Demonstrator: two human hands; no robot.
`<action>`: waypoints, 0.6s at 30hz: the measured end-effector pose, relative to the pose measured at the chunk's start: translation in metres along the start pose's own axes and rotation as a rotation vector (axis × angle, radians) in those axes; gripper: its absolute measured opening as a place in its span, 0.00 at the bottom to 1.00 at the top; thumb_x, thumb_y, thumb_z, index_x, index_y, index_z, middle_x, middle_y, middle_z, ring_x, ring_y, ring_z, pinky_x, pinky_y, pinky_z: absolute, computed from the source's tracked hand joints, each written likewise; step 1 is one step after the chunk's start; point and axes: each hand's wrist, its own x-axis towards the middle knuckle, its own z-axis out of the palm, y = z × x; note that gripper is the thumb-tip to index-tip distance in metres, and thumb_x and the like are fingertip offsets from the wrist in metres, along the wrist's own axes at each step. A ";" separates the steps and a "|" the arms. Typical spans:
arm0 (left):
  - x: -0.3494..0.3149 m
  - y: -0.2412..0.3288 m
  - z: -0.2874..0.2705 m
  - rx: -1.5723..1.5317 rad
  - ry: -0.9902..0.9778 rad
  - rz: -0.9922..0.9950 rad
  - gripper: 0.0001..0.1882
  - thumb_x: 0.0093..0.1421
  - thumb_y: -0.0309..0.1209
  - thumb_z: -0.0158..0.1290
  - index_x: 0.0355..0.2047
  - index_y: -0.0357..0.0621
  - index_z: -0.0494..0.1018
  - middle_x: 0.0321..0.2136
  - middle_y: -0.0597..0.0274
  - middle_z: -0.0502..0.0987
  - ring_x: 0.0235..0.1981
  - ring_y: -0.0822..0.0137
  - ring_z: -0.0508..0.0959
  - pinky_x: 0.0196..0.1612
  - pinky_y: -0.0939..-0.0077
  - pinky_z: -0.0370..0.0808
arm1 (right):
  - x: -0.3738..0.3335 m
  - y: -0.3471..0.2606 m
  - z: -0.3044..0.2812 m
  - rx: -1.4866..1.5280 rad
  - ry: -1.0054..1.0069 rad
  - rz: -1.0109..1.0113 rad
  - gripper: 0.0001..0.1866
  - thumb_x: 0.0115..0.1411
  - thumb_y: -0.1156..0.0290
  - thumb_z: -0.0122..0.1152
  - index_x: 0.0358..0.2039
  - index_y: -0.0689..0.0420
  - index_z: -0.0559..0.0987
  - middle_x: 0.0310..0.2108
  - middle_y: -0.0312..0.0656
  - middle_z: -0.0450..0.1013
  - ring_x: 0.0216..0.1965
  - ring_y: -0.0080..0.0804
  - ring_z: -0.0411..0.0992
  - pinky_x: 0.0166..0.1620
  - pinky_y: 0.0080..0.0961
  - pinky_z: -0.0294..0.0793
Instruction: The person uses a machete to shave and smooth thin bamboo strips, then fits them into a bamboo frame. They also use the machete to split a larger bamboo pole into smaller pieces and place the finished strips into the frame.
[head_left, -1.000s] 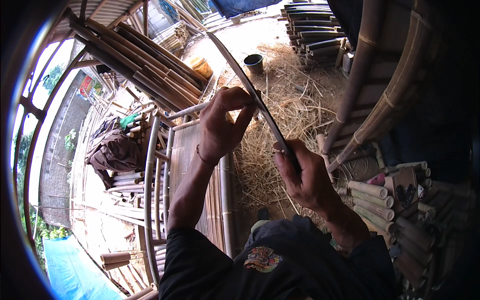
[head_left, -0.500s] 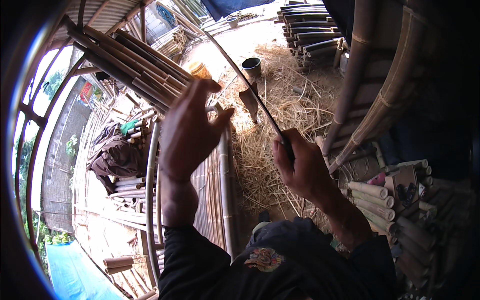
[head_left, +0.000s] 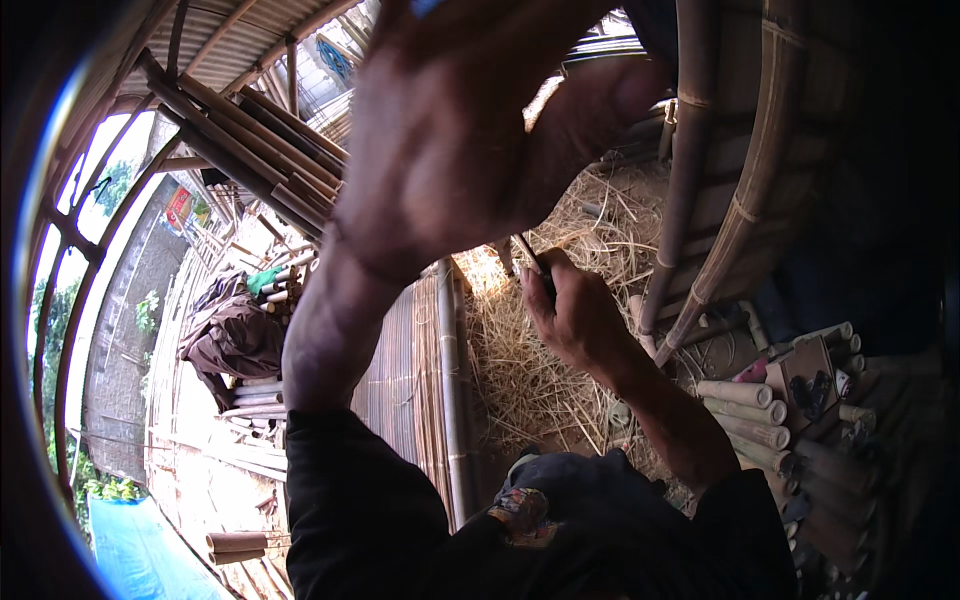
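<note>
My left hand (head_left: 440,150) is raised very close to the view, large and a little blurred. Its thumb stretches out to the right, apart from the fingers, and part of the fingers runs past the top edge. Nothing shows in its grasp. Lower and to the right, my right hand (head_left: 575,315) is closed round the dark handle of a long, thin, rod-like tool (head_left: 528,252). Only a short stretch of that tool shows; my left hand hides the rest, and its exact kind is unclear. Straw-like bamboo shavings (head_left: 540,375) cover the ground beneath.
A slatted bamboo panel (head_left: 400,390) with a thick pole (head_left: 455,400) along its edge lies to the left. Bamboo poles (head_left: 690,190) rise at the right, above cut bamboo lengths (head_left: 750,415). More poles (head_left: 255,140) lean at upper left, near brown cloth (head_left: 240,335).
My left hand has moved up and to the right, nearer the view, now covering most of the tool. My right hand has shifted slightly left and up, still gripping the handle.
</note>
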 end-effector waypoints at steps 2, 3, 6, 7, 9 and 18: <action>-0.025 -0.014 0.030 0.057 -0.230 -0.074 0.23 0.62 0.46 0.52 0.49 0.41 0.73 0.47 0.55 0.77 0.45 0.57 0.79 0.53 0.59 0.72 | -0.001 0.001 0.004 -0.036 0.009 -0.027 0.15 0.65 0.63 0.48 0.34 0.65 0.72 0.15 0.54 0.71 0.20 0.51 0.75 0.23 0.42 0.73; -0.046 -0.034 0.061 0.151 -0.430 -0.106 0.23 0.61 0.46 0.53 0.49 0.42 0.73 0.48 0.56 0.76 0.48 0.58 0.77 0.54 0.59 0.72 | 0.001 0.010 0.009 -0.032 -0.050 0.010 0.16 0.66 0.62 0.48 0.33 0.65 0.72 0.15 0.55 0.71 0.20 0.52 0.75 0.24 0.42 0.74; -0.031 -0.038 0.042 -0.067 0.081 0.048 0.20 0.56 0.38 0.60 0.46 0.43 0.74 0.44 0.55 0.77 0.50 0.60 0.75 0.52 0.61 0.72 | 0.005 0.029 0.016 -0.058 -0.015 0.033 0.16 0.65 0.62 0.48 0.33 0.66 0.73 0.16 0.54 0.72 0.21 0.52 0.76 0.24 0.41 0.76; -0.025 -0.035 0.020 -0.053 0.140 -0.021 0.18 0.55 0.37 0.62 0.44 0.44 0.75 0.40 0.57 0.78 0.41 0.62 0.78 0.44 0.68 0.75 | 0.010 0.018 0.006 0.002 -0.067 0.113 0.16 0.65 0.63 0.49 0.33 0.66 0.72 0.16 0.54 0.73 0.21 0.50 0.77 0.24 0.40 0.76; -0.038 -0.041 0.011 -0.144 -0.044 -0.343 0.16 0.54 0.35 0.62 0.41 0.44 0.76 0.35 0.59 0.79 0.31 0.67 0.80 0.34 0.73 0.76 | 0.018 0.019 -0.003 -0.021 -0.023 0.068 0.16 0.66 0.63 0.49 0.32 0.66 0.72 0.17 0.53 0.73 0.20 0.48 0.76 0.23 0.39 0.76; -0.082 -0.085 0.056 -0.493 0.050 -0.434 0.05 0.60 0.25 0.55 0.35 0.39 0.78 0.32 0.60 0.80 0.32 0.69 0.82 0.35 0.77 0.80 | 0.060 0.011 -0.017 -0.239 -0.015 0.038 0.17 0.66 0.61 0.47 0.29 0.64 0.71 0.18 0.51 0.73 0.18 0.47 0.75 0.21 0.38 0.73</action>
